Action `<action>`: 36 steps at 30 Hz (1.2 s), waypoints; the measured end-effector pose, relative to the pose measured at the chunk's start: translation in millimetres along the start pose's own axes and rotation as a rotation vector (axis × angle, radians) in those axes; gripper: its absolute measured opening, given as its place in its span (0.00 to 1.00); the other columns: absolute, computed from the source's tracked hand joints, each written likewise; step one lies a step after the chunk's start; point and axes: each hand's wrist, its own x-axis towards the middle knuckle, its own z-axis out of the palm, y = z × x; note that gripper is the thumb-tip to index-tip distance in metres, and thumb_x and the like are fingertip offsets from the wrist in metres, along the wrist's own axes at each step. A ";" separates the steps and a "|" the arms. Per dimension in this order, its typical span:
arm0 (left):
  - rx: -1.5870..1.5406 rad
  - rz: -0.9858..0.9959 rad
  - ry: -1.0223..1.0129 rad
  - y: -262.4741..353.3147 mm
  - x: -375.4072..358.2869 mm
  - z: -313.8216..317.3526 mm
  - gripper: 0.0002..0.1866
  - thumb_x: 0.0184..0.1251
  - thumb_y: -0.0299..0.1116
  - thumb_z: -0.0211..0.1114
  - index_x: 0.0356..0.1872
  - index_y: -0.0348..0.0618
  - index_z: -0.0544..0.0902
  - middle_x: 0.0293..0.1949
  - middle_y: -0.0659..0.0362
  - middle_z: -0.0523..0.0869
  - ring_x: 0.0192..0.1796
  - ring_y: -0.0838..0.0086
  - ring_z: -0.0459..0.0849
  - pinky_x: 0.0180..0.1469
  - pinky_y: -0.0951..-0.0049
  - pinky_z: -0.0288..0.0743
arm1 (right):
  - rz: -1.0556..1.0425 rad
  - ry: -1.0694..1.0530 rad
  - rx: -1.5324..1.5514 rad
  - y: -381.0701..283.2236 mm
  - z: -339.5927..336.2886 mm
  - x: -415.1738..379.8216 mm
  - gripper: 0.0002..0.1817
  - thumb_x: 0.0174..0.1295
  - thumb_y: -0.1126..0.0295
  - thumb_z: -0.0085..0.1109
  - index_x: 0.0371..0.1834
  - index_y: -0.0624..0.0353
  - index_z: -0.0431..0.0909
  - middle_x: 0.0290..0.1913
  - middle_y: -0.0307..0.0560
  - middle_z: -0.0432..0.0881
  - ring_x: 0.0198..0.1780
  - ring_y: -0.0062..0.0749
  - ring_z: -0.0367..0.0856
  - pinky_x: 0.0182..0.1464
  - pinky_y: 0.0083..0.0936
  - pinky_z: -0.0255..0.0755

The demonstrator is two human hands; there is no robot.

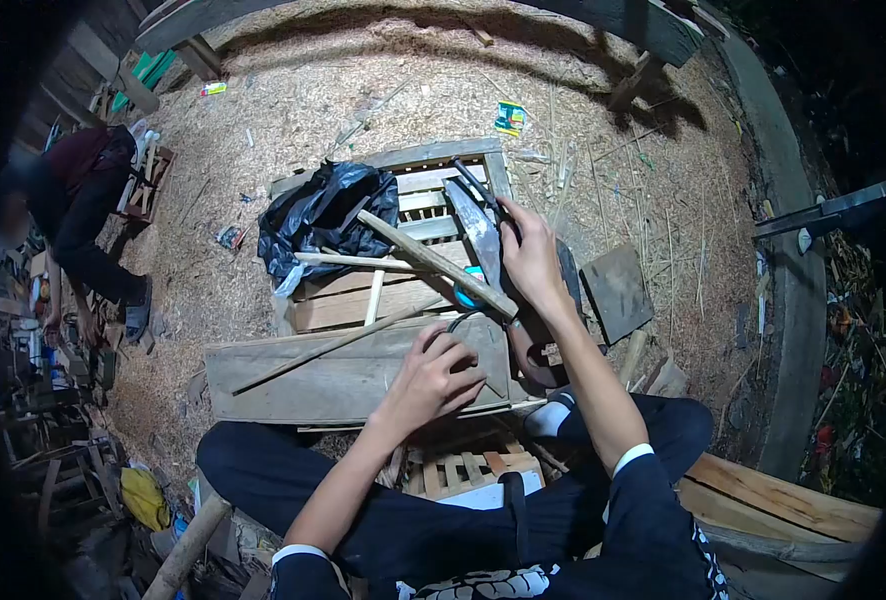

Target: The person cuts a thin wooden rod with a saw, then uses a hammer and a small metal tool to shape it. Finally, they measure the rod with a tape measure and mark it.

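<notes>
My right hand is over the right side of a low slatted wooden bench, its fingers closed at the end of a dark rod-like tool. Just beside it lies a handsaw with a grey blade. My left hand hangs over the bench's wide front board, fingers curled. A thin dark curved piece shows by its fingertips; whatever the fingers hold is hidden. Between my hands, a thick wooden stick slants across the bench, over a blue round object. A thinner stick rests on the front board.
A black plastic bag sits on the bench's left side. Right of the bench lies a dark flat board. Wood shavings cover the ground. Another person bends down at far left. Long planks lie at lower right.
</notes>
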 end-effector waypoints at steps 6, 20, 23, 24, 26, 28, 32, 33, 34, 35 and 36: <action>-0.026 0.026 0.080 -1.1 0.5 11.0 0.12 0.55 0.36 0.79 0.40 0.47 0.91 0.54 0.59 0.87 0.60 0.61 0.82 0.72 0.47 0.70 | -0.036 0.027 -0.027 3.2 12.8 0.7 0.24 0.63 0.84 0.60 0.65 0.66 0.81 0.57 0.63 0.80 0.60 0.59 0.79 0.68 0.44 0.72; 0.193 -0.408 0.382 -25.8 -15.4 -28.4 0.19 0.64 0.30 0.73 0.56 0.42 0.86 0.49 0.54 0.89 0.55 0.55 0.85 0.67 0.53 0.69 | -0.172 -0.063 -0.108 -41.8 -31.2 -33.0 0.19 0.70 0.69 0.64 0.62 0.61 0.84 0.57 0.57 0.83 0.62 0.53 0.78 0.69 0.45 0.67; 0.137 -0.429 0.360 -34.6 -20.6 -27.0 0.14 0.68 0.29 0.72 0.53 0.40 0.87 0.47 0.53 0.89 0.54 0.56 0.85 0.63 0.54 0.72 | -0.138 -0.054 -0.151 -50.8 -45.3 -70.6 0.20 0.69 0.68 0.66 0.63 0.61 0.84 0.57 0.57 0.83 0.62 0.54 0.78 0.67 0.46 0.67; 0.095 -0.425 0.364 -37.9 -21.7 -23.4 0.13 0.67 0.27 0.72 0.51 0.40 0.88 0.46 0.53 0.89 0.52 0.55 0.85 0.60 0.55 0.73 | -0.101 -0.073 -0.146 -58.0 -47.0 -83.1 0.20 0.68 0.67 0.67 0.62 0.61 0.84 0.56 0.57 0.83 0.62 0.54 0.78 0.67 0.47 0.67; 0.103 -0.344 0.404 -36.8 -20.1 -24.3 0.12 0.63 0.21 0.71 0.48 0.39 0.89 0.42 0.51 0.87 0.49 0.53 0.85 0.52 0.56 0.77 | -0.154 -0.107 -0.221 -65.9 -46.3 -100.5 0.23 0.67 0.68 0.68 0.65 0.59 0.83 0.58 0.56 0.82 0.63 0.52 0.77 0.67 0.46 0.67; 0.069 -0.325 0.409 -28.6 -20.4 -25.5 0.14 0.61 0.20 0.71 0.48 0.38 0.88 0.43 0.51 0.87 0.49 0.53 0.85 0.52 0.56 0.78 | -0.194 -0.119 -0.304 -75.8 -42.9 -107.3 0.27 0.66 0.66 0.70 0.69 0.56 0.81 0.61 0.54 0.81 0.64 0.51 0.77 0.68 0.45 0.67; -0.006 -0.236 0.402 -8.2 -27.5 -36.6 0.19 0.57 0.17 0.70 0.52 0.38 0.88 0.45 0.51 0.88 0.48 0.52 0.87 0.50 0.56 0.81 | -0.370 -0.153 -0.207 -99.9 -40.5 -106.5 0.27 0.63 0.72 0.69 0.67 0.58 0.80 0.57 0.51 0.82 0.62 0.46 0.78 0.66 0.44 0.67; -0.022 -0.171 0.403 -3.3 -28.8 -38.8 0.19 0.58 0.17 0.70 0.53 0.38 0.87 0.46 0.50 0.88 0.48 0.53 0.88 0.49 0.58 0.82 | -0.375 -0.148 -0.206 -100.4 -40.8 -110.1 0.27 0.63 0.72 0.69 0.67 0.58 0.80 0.57 0.51 0.82 0.62 0.46 0.78 0.66 0.44 0.67; -0.027 -0.113 0.422 1.2 -28.2 -40.9 0.19 0.59 0.18 0.71 0.53 0.38 0.87 0.46 0.51 0.89 0.47 0.54 0.89 0.46 0.60 0.84 | -0.454 -0.233 -0.227 -98.6 -42.1 -113.5 0.27 0.61 0.73 0.69 0.66 0.58 0.81 0.55 0.50 0.83 0.61 0.45 0.79 0.66 0.43 0.68; -0.023 -0.103 0.425 4.3 -28.1 -44.0 0.19 0.59 0.18 0.71 0.53 0.38 0.87 0.46 0.51 0.89 0.47 0.54 0.89 0.46 0.60 0.84 | -0.530 -0.317 -0.251 -97.3 -44.4 -116.7 0.27 0.58 0.75 0.69 0.64 0.59 0.81 0.54 0.49 0.83 0.60 0.44 0.80 0.65 0.42 0.69; 0.007 -0.051 0.409 8.0 -27.2 -47.3 0.18 0.60 0.19 0.72 0.53 0.38 0.87 0.45 0.51 0.89 0.45 0.55 0.90 0.44 0.61 0.84 | -0.561 -0.282 -0.225 -97.6 -47.7 -119.7 0.25 0.55 0.77 0.67 0.59 0.59 0.82 0.52 0.48 0.84 0.58 0.42 0.81 0.61 0.40 0.72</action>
